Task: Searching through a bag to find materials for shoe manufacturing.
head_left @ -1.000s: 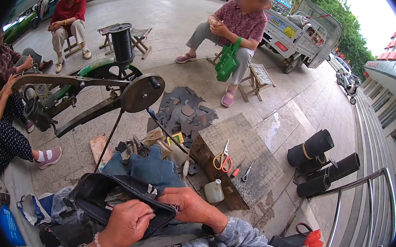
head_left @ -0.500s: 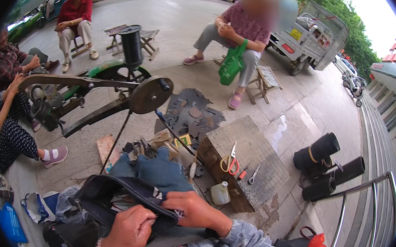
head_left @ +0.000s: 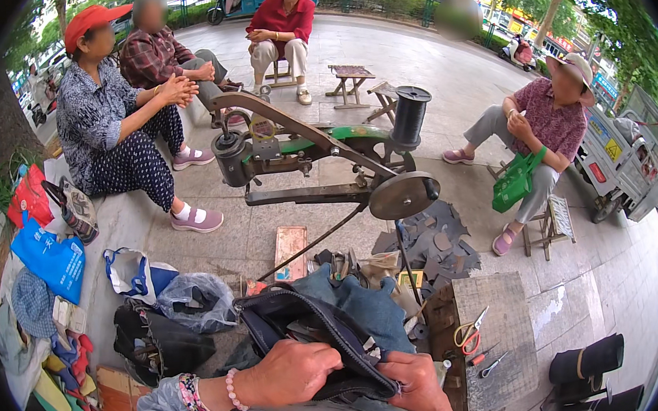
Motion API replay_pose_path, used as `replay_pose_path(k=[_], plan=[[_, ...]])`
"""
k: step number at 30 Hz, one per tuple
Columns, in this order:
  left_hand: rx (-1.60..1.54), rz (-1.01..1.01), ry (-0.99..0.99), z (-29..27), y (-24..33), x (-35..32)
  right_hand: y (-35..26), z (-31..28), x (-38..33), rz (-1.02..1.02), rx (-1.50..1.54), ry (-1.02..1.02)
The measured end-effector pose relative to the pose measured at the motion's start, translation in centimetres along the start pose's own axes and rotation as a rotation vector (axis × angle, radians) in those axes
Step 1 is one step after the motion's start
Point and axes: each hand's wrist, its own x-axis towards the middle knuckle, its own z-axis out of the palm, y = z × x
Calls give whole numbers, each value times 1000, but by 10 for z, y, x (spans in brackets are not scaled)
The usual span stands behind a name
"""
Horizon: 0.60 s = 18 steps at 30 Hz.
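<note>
A dark bag [head_left: 310,334] with an open zipper edge lies on my lap over blue denim cloth [head_left: 370,300]. My left hand [head_left: 286,372], with a pink bead bracelet at the wrist, grips the near side of the bag. At the bag's right end, my right hand [head_left: 418,387] pinches the zipper edge. Just beyond the bag stands a hand-crank stitching machine [head_left: 317,167] with a grey wheel [head_left: 403,196] and a black thread spool [head_left: 410,114].
A wooden box [head_left: 489,344] at my right carries red-handled scissors [head_left: 470,336] and small tools. Bags and cloth [head_left: 148,302] pile up at my left. Several people sit on stools around the paved square. Dark rolls [head_left: 589,359] lie at lower right.
The view has swung left and up, so the seated people on the left now show. Both hands have stayed on the dark bag, the right hand sliding along the zipper edge.
</note>
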Motion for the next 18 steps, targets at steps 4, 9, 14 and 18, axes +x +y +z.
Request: replay_pose_path(k=[4,9,14,18], plan=[[115,76,14,-11,-13,1,0,-2,-11,56,-91,33],[312,-27,103,-36,-23,-11,-2,-3,-4,-9,-72,-37],[296,-79,209,-43,-38,-27,-10,-2,-8,26,-26,2],[436,63,314,-43,-15,-24,-2,-2,-17,48,-4,30]])
